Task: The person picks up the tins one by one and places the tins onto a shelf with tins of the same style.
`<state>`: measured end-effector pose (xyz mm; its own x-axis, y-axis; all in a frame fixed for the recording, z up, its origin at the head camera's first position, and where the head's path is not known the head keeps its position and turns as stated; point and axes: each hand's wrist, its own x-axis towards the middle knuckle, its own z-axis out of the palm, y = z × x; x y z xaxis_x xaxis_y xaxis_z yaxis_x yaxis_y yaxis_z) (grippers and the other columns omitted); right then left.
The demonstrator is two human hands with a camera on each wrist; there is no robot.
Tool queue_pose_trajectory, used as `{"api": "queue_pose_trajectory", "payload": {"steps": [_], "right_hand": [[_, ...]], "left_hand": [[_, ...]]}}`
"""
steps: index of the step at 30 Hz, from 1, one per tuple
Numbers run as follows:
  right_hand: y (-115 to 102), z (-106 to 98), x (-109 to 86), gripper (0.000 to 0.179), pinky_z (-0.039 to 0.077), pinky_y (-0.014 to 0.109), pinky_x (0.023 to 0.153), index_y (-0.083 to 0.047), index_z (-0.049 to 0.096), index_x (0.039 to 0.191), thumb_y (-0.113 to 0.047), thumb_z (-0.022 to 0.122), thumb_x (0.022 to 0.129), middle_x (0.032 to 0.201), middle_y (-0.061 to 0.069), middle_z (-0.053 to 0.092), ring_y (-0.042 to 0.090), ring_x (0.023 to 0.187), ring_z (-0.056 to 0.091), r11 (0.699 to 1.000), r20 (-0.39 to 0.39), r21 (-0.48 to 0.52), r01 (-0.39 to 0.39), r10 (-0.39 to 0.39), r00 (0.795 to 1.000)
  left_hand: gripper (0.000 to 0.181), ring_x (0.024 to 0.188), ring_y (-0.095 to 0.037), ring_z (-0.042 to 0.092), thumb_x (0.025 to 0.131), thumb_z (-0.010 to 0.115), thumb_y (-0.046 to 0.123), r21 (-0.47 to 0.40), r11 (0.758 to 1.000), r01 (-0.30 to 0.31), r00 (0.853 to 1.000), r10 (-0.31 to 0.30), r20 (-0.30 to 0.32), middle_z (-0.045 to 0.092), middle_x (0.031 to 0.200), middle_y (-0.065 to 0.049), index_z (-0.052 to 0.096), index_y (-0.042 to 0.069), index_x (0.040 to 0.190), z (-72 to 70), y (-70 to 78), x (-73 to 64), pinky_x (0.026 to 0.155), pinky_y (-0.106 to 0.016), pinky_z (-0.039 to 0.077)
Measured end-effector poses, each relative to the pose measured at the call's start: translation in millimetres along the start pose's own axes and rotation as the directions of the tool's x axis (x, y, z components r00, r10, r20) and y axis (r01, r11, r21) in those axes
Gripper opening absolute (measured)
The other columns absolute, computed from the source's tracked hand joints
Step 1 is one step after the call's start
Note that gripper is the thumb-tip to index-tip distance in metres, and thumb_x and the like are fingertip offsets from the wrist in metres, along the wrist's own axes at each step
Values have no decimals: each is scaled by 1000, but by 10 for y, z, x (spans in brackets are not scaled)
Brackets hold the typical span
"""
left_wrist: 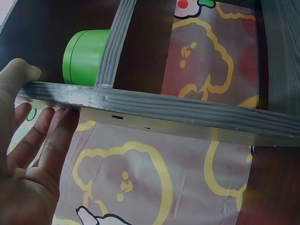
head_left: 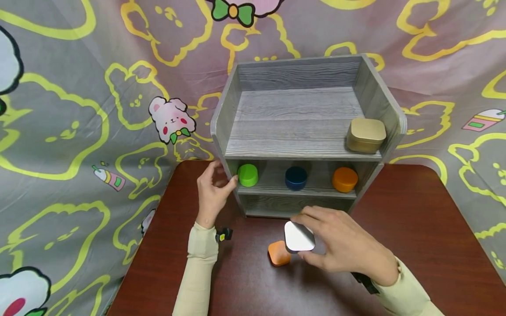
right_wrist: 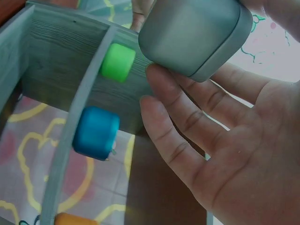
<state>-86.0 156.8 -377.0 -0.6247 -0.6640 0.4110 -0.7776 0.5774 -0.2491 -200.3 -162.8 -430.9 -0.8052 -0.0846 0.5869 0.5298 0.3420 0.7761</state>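
My left hand grips the left side panel of a grey wooden shelf, with the thumb on the inner side and the fingers on the outer side. Close to that thumb, a round green tin sits on the middle board. Lower right, my right hand holds a silver square tin with rounded corners between thumb and fingers, in front of the shelf. Seen from the right wrist, the silver tin has a lid seam near one end. Beside it in the head view lies an orange square tin on the table.
A blue round tin and an orange round tin share the middle board with the green one. On the top board, a gold square tin stands at the right. Patterned cloth hangs behind the brown table.
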Motion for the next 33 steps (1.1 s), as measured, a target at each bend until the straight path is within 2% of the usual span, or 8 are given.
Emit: {"api": "queue_pose_trajectory", "payload": {"steps": [9,16,19,25,29,33], "right_hand": [[-68,-148,100,53,49,16,69,-16,69,119,-33,88,73,106,-12,62,-2,83,54,999,-8,7,44,-44,999],[-135,-308,200,56,53,21,72,-13,69,120,-33,88,72,108,-9,64,2,86,57,997,-22,-31,70,-71,997],[-160,-374,242,57,54,23,73,-12,69,121,-34,88,72,110,-8,65,3,87,58,996,-25,-39,80,-81,996],[-203,-505,319,57,53,23,72,-12,69,122,-34,88,73,110,-7,65,3,87,57,995,-28,-44,92,-93,995],[-227,-602,376,58,50,19,69,-12,68,124,-34,88,74,109,-8,64,1,83,54,993,-34,-47,104,-106,994],[-256,-680,433,58,49,18,69,-11,68,125,-36,87,75,110,-8,64,0,82,53,991,-40,-59,122,-124,991]], "left_hand": [[40,87,-5,68,81,83,0,16,1000,9,1000,-9,-14,74,98,-17,70,5,118,6,-8,1,71,-14,61],[42,86,-2,66,78,81,-8,24,999,44,999,-44,-23,73,99,-25,67,-4,117,33,5,13,70,-12,59],[42,86,-1,66,78,80,-9,26,999,46,999,-46,-21,73,100,-26,67,-4,117,35,14,14,70,-12,59],[40,87,-4,68,80,83,-1,23,1000,19,1000,-19,-15,75,100,-18,70,4,118,17,1,7,70,-13,60],[40,87,-8,70,81,83,1,13,1000,-14,1000,14,-10,76,98,-16,70,5,118,7,-24,10,70,-16,62],[40,86,-8,70,81,83,1,8,1000,-23,1000,23,-8,75,97,-16,69,4,118,6,-35,13,70,-17,62]]}}
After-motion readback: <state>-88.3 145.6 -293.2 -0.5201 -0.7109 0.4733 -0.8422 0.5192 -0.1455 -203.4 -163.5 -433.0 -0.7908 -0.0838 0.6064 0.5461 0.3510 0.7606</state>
